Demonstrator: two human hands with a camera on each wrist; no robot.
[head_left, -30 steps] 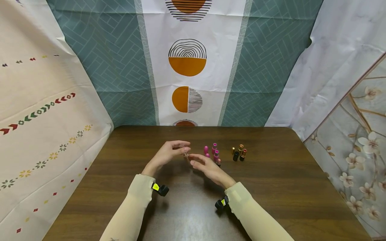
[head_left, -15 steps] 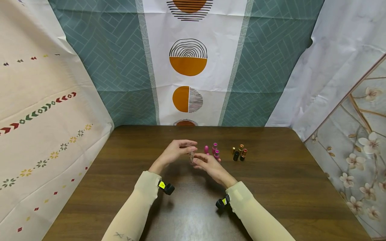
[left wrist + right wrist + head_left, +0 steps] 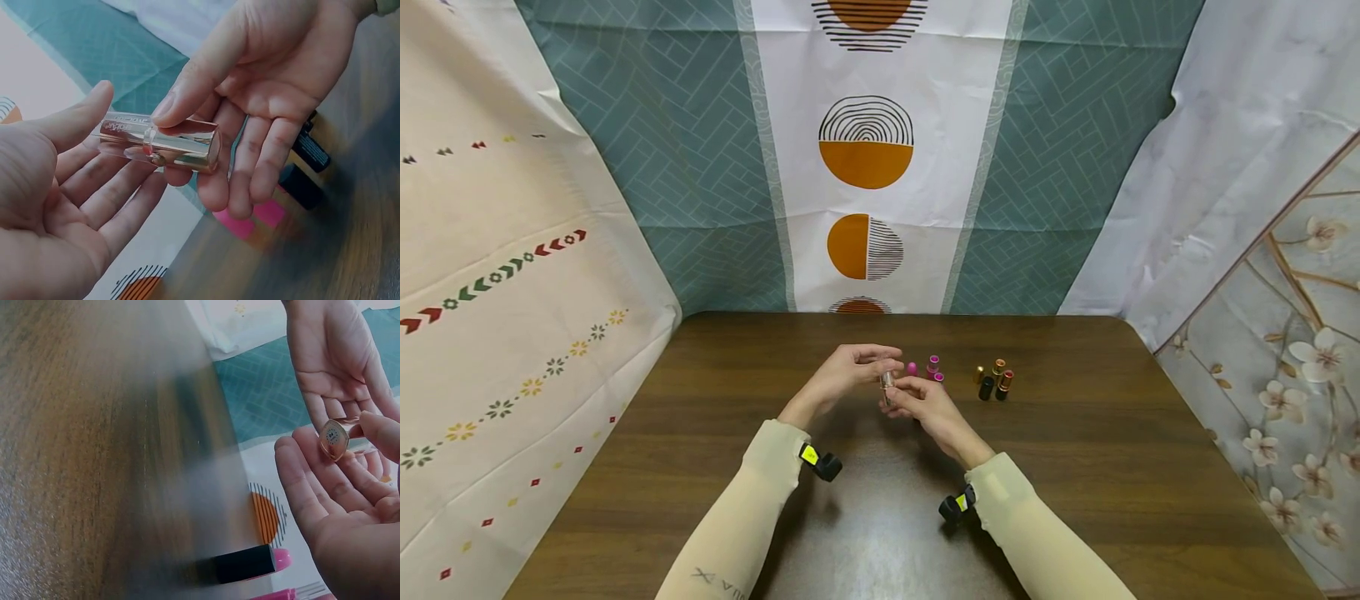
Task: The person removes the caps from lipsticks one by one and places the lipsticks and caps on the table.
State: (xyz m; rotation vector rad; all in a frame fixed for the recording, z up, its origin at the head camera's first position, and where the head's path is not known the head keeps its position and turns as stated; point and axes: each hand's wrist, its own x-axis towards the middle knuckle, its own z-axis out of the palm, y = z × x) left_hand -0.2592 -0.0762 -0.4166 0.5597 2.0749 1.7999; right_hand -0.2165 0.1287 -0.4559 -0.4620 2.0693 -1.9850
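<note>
A lipstick [image 3: 887, 385] with a shiny rose-gold base and a clear cap is held up between both hands over the table. In the left wrist view, my left hand [image 3: 56, 206] pinches the capped end of the lipstick [image 3: 187, 147] between thumb and fingers. From the other side, my right hand [image 3: 936, 414] grips the gold base, thumb on top and fingers beneath. The right wrist view shows the base's flat end [image 3: 334, 439] near the right fingertips, while the capped end is mostly hidden.
Behind the right hand stand pink tubes [image 3: 933, 365], partly covered by it. Further right is a cluster of black and gold lipstick pieces [image 3: 987, 388]. A patterned cloth [image 3: 1037, 167] hangs behind the wooden table [image 3: 1075, 467].
My left hand has moved right with the lipstick. The right hand's fingers, loosely spread beside it a second ago, now grip the base, and that hand has shifted slightly right.
</note>
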